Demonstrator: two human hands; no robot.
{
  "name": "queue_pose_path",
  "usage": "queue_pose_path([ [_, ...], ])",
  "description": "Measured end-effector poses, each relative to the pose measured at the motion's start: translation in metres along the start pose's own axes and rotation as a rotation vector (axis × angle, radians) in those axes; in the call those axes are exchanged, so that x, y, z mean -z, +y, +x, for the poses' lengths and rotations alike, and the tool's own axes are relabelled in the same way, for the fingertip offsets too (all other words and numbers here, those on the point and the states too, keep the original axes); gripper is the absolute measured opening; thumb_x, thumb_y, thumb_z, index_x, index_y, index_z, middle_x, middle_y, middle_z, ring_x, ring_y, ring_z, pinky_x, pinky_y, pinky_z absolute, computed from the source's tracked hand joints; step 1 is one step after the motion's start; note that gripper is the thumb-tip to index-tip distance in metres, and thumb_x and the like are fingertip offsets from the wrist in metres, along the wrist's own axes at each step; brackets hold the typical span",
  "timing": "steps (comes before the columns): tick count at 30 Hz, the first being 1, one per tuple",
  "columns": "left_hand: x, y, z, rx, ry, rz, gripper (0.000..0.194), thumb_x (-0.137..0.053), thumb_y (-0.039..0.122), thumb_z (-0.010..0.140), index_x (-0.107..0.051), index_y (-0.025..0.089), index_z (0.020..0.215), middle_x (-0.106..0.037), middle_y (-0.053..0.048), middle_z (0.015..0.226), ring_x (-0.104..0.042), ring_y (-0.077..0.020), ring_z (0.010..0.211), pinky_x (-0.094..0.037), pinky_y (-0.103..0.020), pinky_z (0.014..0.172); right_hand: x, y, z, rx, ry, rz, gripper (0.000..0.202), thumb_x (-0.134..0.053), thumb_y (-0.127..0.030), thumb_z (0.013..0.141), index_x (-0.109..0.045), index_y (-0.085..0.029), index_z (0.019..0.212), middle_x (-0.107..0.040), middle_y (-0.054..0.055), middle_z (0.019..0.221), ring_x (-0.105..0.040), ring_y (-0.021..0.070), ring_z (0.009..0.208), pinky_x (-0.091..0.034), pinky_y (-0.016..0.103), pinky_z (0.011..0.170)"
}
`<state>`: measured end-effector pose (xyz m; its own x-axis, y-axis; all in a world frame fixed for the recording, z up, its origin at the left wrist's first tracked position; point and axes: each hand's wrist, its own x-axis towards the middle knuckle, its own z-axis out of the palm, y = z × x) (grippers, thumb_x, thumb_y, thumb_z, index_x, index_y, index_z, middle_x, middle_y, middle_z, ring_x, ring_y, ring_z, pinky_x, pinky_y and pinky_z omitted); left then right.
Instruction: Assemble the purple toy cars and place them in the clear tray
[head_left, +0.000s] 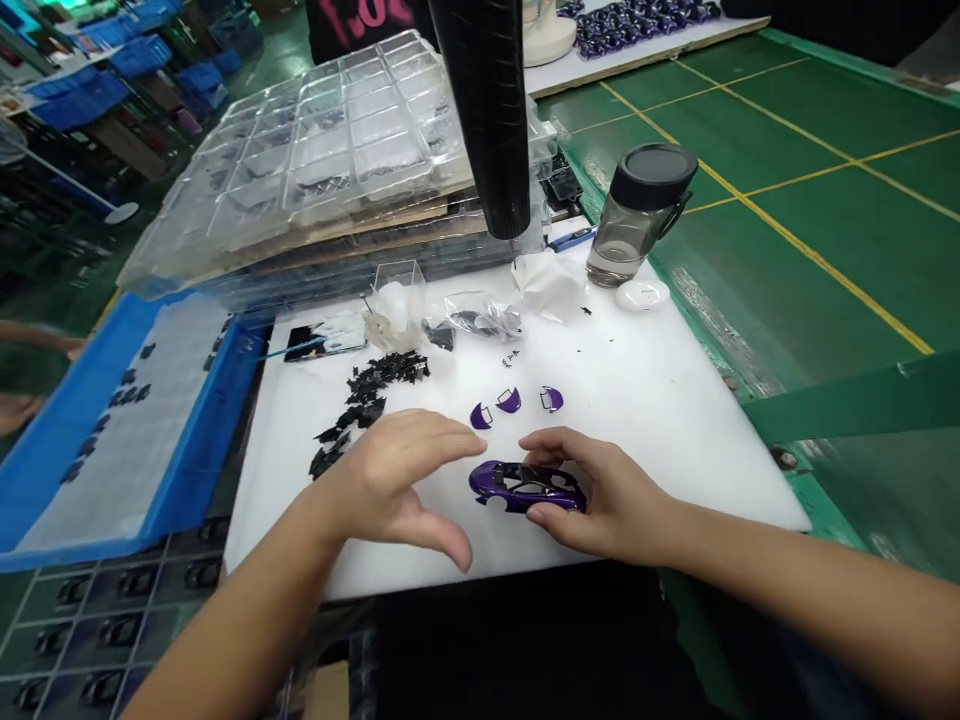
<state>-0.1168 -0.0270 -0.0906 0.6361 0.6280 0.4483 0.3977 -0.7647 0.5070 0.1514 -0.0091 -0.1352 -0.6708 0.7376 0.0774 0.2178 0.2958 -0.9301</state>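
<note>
A purple toy car body (517,488) with a dark roof sits low over the white board, its right end between the thumb and fingers of my right hand (600,490). My left hand (401,485) is to the left of the car, thumb and fingers spread wide with nothing between them. Beyond the car lie three small purple curved parts with dark frames, among them a middle piece (510,401) and a right-hand piece (553,399). A curved pile of small black parts (367,395) spreads behind my left hand.
On the white board (697,440) stand a clear bottle with black lid (637,215), a white oval case (642,294) and a clear plastic bag (480,315). Stacked clear trays (322,140) rise behind. A blue tray (169,500) is at left; a black cylinder (491,120) hangs overhead.
</note>
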Motion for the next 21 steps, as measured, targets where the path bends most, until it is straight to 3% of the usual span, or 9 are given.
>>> queue_pose_path([
  [4, -0.0048, -0.0027, -0.0071, 0.051, -0.107, 0.011, 0.056, -0.071, 0.057, 0.088, -0.057, 0.012, 0.120, -0.066, -0.013, 0.105, -0.065, -0.0270, 0.092, -0.051, -0.038, 0.078, -0.0005, 0.0013, 0.0002, 0.065, 0.022, 0.018, 0.050, -0.072, -0.029, 0.077, -0.051, -0.018, 0.122, -0.069, 0.009, 0.103, -0.069, 0.0204, 0.093, -0.057, 0.032, 0.083],
  [10, -0.0055, -0.0046, -0.0052, 0.042, -0.158, 0.010, 0.036, -0.064, 0.045, 0.097, -0.060, 0.014, 0.115, -0.066, -0.012, 0.102, -0.063, -0.0238, 0.084, -0.047, -0.035, 0.071, 0.0000, 0.0023, -0.0008, 0.088, 0.028, -0.031, 0.053, -0.072, -0.030, 0.078, -0.050, -0.019, 0.125, -0.069, 0.009, 0.105, -0.070, 0.0208, 0.094, -0.058, 0.032, 0.082],
  [15, -0.0079, -0.0050, -0.0063, 0.019, -0.144, 0.009, 0.022, -0.062, 0.032, 0.100, -0.061, 0.015, 0.115, -0.066, -0.012, 0.101, -0.061, -0.0226, 0.081, -0.047, -0.036, 0.071, -0.0010, 0.0035, -0.0004, 0.147, 0.052, -0.117, 0.053, -0.072, -0.030, 0.077, -0.050, -0.019, 0.123, -0.069, 0.009, 0.108, -0.070, 0.0204, 0.091, -0.059, 0.030, 0.078],
  [21, -0.0098, -0.0062, -0.0053, 0.015, -0.102, 0.007, 0.025, -0.064, 0.029, 0.100, -0.059, 0.014, 0.120, -0.067, -0.012, 0.100, -0.063, -0.0232, 0.082, -0.049, -0.036, 0.070, -0.0022, 0.0018, 0.0003, 0.193, 0.129, -0.189, 0.052, -0.071, -0.027, 0.076, -0.049, -0.021, 0.123, -0.068, 0.009, 0.109, -0.069, 0.0210, 0.095, -0.059, 0.031, 0.082],
])
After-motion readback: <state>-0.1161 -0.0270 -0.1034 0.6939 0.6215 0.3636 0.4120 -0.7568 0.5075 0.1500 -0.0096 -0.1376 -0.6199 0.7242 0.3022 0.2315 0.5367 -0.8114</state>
